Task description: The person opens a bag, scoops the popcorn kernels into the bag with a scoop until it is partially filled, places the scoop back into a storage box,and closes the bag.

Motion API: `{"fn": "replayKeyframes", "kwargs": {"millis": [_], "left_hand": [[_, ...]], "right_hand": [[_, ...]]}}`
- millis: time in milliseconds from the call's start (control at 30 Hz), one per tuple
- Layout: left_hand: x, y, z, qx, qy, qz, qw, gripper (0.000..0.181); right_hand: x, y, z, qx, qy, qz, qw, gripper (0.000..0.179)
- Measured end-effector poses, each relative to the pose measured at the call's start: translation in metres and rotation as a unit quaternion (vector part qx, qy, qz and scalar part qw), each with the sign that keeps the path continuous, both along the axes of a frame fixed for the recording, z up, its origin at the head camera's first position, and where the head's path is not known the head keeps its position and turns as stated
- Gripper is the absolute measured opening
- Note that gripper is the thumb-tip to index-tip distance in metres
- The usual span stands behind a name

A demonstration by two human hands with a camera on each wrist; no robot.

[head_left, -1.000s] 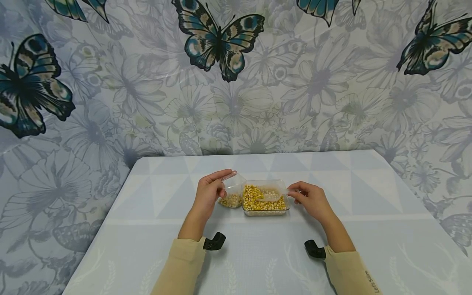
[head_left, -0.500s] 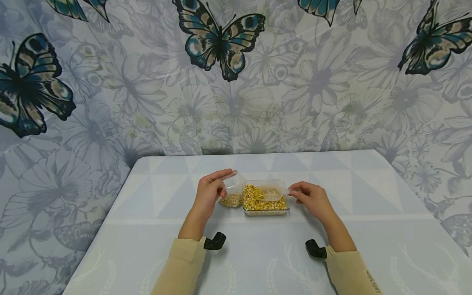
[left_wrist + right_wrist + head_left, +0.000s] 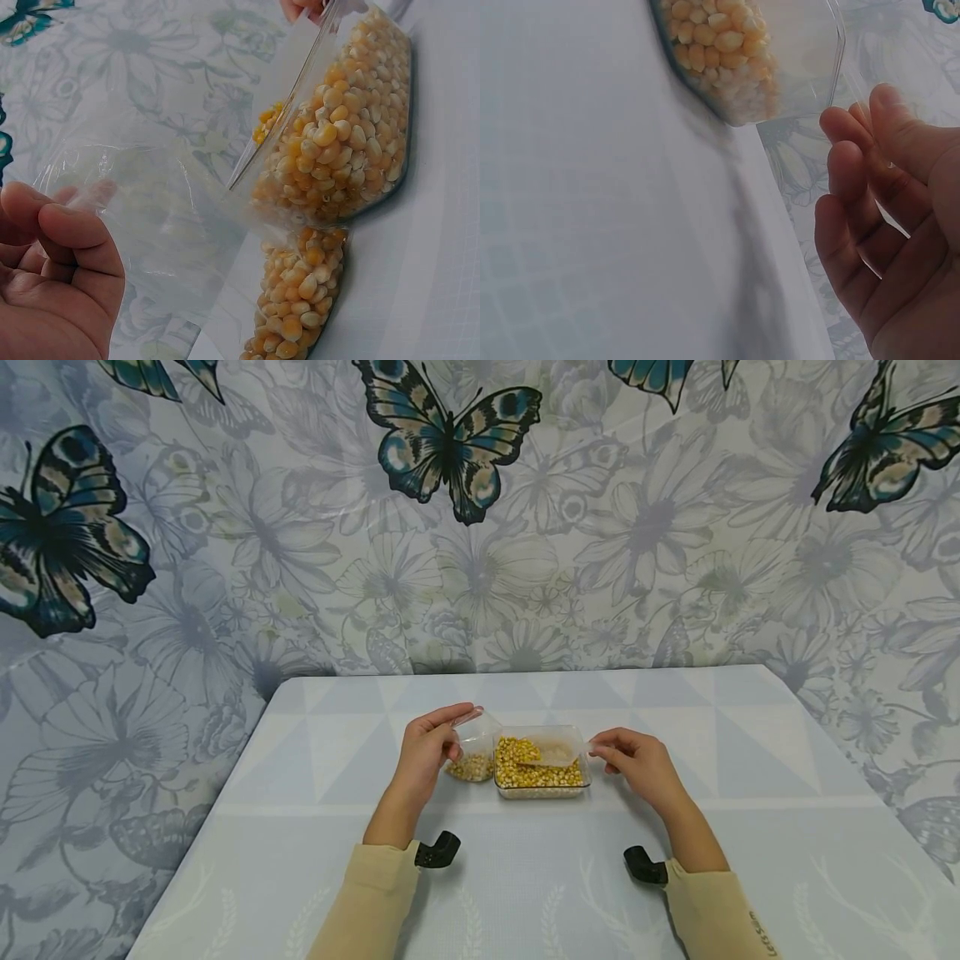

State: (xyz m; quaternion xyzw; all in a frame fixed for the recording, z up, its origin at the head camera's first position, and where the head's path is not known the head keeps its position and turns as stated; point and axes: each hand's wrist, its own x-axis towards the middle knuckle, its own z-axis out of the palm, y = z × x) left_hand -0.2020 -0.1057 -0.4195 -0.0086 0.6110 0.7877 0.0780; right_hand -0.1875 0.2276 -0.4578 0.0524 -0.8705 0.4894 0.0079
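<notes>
My left hand (image 3: 426,750) pinches the upper edge of a clear plastic bag (image 3: 476,745), holding its mouth up. Corn kernels (image 3: 294,296) lie in the bottom of the bag, which stands against the left side of a clear rectangular container (image 3: 542,792). More yellow kernels (image 3: 356,135) fill much of that container. At its right rim, my right hand (image 3: 628,758) pinches the end of a translucent plastic scoop (image 3: 557,755) between thumb and fingertips. The scoop slants across the container over the kernels, its lower edge right at them.
Container and bag stand on a pale table (image 3: 525,877) with a triangle pattern. Behind the table's far edge hangs a cloth (image 3: 645,568) printed with flowers and butterflies. A black wrist mount (image 3: 438,850) sits at the left cuff, another black mount (image 3: 645,865) at the right.
My right hand has shifted slightly to the right. Fewer kernels show through the scoop than a second ago. My left hand and the bag have stayed almost still.
</notes>
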Motion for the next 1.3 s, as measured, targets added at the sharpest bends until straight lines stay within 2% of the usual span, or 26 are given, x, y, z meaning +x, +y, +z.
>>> {"fn": "replayKeyframes", "kwargs": {"millis": [467, 800, 1300], "left_hand": [[0.0, 0.001, -0.001, 0.0, 0.007, -0.009, 0.9999, 0.051], [0.0, 0.001, -0.001, 0.001, 0.006, -0.008, 1.0, 0.051], [-0.001, 0.002, -0.002, -0.003, 0.007, -0.006, 1.0, 0.052]], "right_hand": [[0.0, 0.0, 0.002, -0.014, -0.008, -0.011, 0.9998, 0.024], [0.003, -0.002, 0.009, -0.016, -0.008, -0.021, 0.9996, 0.026], [0.003, 0.001, 0.012, -0.018, 0.024, -0.019, 0.9994, 0.026]]}}
